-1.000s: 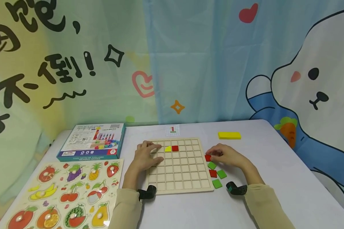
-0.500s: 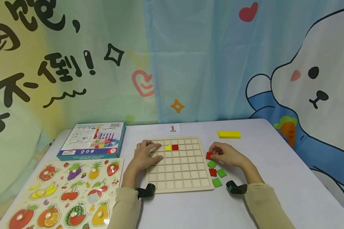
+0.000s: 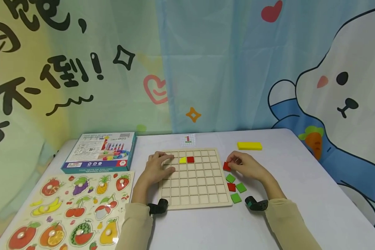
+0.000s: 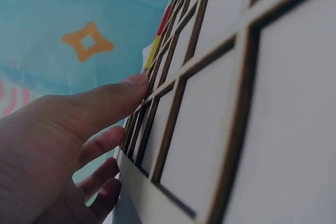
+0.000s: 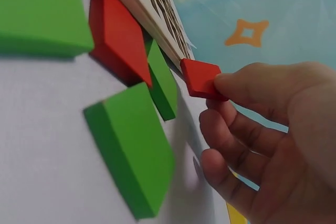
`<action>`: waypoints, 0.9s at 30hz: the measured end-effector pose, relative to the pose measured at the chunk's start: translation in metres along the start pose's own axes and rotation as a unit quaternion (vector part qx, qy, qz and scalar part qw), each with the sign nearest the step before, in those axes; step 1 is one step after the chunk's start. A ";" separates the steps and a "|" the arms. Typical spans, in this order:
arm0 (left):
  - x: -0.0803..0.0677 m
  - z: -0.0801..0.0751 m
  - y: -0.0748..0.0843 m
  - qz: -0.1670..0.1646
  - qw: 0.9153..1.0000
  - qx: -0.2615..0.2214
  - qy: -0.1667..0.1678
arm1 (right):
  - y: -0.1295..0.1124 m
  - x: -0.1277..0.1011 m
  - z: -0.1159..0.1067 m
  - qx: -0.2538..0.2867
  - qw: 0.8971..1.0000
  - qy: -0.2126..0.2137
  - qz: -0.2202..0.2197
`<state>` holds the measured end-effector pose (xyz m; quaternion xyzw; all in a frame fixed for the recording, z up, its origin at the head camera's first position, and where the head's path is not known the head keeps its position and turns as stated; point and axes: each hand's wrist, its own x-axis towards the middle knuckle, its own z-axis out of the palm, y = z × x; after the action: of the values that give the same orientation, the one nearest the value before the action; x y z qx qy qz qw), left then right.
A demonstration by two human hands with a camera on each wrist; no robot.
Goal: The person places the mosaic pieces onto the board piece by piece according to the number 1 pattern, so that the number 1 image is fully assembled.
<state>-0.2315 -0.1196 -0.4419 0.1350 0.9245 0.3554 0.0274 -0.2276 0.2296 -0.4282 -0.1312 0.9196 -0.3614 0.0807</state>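
Between thumb and fingers my right hand [image 3: 245, 164] pinches a red square tile [image 5: 201, 78], lifted just off the right edge of the wooden grid board [image 3: 197, 187]. My left hand [image 3: 156, 167] rests on the board's left edge, its thumb and fingers spread and holding no tile. A yellow tile [image 3: 182, 160] and a red tile [image 3: 190, 159] lie side by side in cells near the board's top. Below my right hand, several loose tiles lie on the table: another red tile [image 3: 231, 187] and green tiles [image 3: 241, 188].
Behind the board lies a small pattern card [image 3: 188, 140]. A yellow bar [image 3: 249, 146] lies at the back right. To the left are a flat box [image 3: 100, 152] and a fruit puzzle board [image 3: 78, 211]. A printed curtain [image 3: 206, 69] hangs behind the table.
My right hand has raised the pinched red tile slightly from the table beside the board. My left hand stays on the board's left edge.
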 end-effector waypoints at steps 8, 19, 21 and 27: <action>0.000 0.000 -0.003 0.002 1.000 -0.006 0.003 | -0.006 0.001 0.001 0.009 1.000 0.020 -0.002; 0.002 0.001 -0.005 0.000 1.000 -0.009 0.004 | -0.016 0.006 0.008 0.035 0.999 0.029 -0.016; 0.002 0.001 -0.005 0.001 1.000 -0.011 0.004 | -0.017 0.007 0.011 0.036 0.999 0.029 -0.021; 0.002 0.001 -0.005 0.004 1.000 -0.007 0.006 | -0.023 0.011 0.018 0.038 0.998 0.032 -0.031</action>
<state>-0.2340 -0.1218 -0.4459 0.1360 0.9218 0.3625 0.0210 -0.2291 0.1983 -0.4263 -0.1445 0.9027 -0.4027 0.0452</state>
